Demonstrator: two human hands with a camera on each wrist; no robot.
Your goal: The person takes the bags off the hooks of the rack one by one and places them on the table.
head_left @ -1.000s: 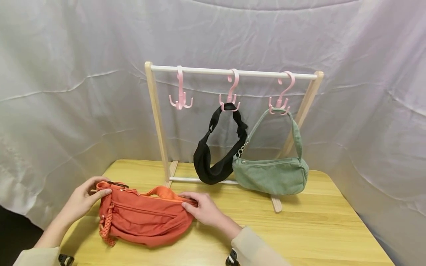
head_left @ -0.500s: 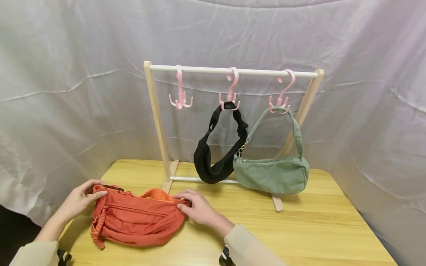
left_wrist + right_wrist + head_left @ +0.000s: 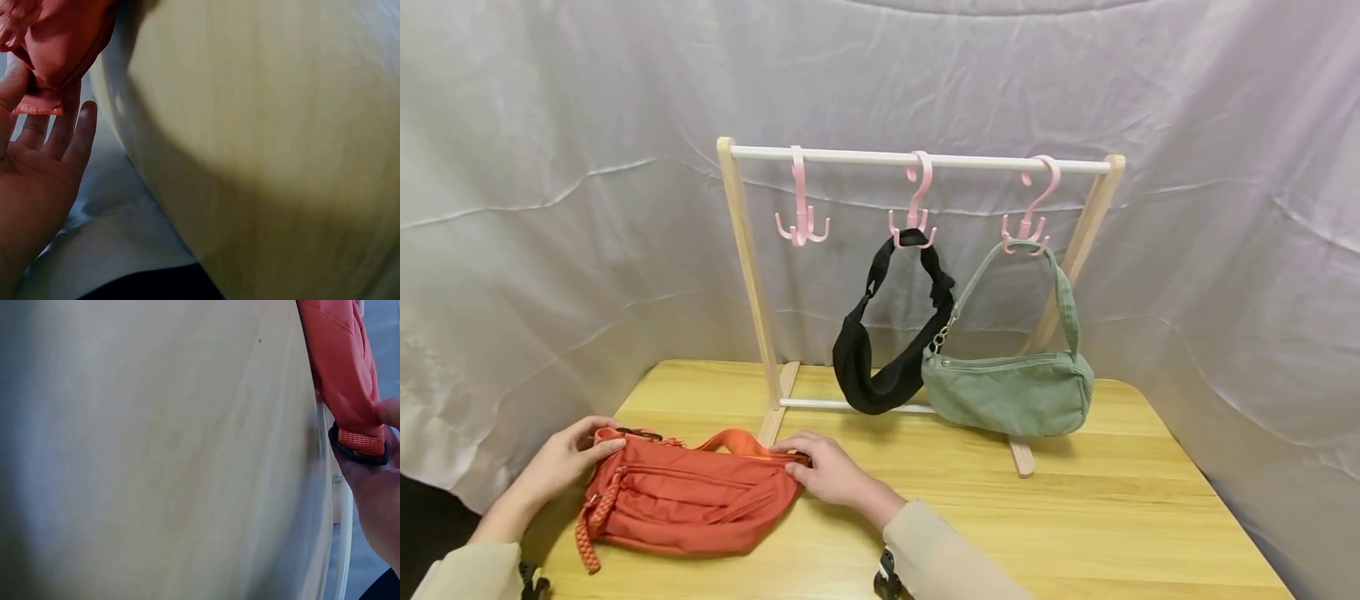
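Note:
A red-orange waist bag [image 3: 692,504] with a braided cord on its left end is at the front left of the table, between my two hands. My left hand [image 3: 563,462] pinches its upper left corner, thumb in front and fingers behind. At the upper right end, beside a black ring, my right hand [image 3: 835,473] pinches the bag the same way. An orange strap [image 3: 733,442] loops up behind the bag's top edge. In the left wrist view, the left hand's [image 3: 40,169] fingers lie behind the bag's end. The right wrist view has the black ring [image 3: 359,453] against the right hand's fingers.
Behind the bag stands a wooden rack with a white bar [image 3: 857,157]. Pink hooks hang from it; the left hook [image 3: 801,212] bears nothing. A black bag [image 3: 880,375] hangs from the middle one, a green bag [image 3: 1007,392] from the right one. Grey curtain [image 3: 587,208] surrounds the table.
Both hands have carried the waist bag to the left and slightly toward the front of the table, keeping hold of its two ends. The hanging bags stay in place.

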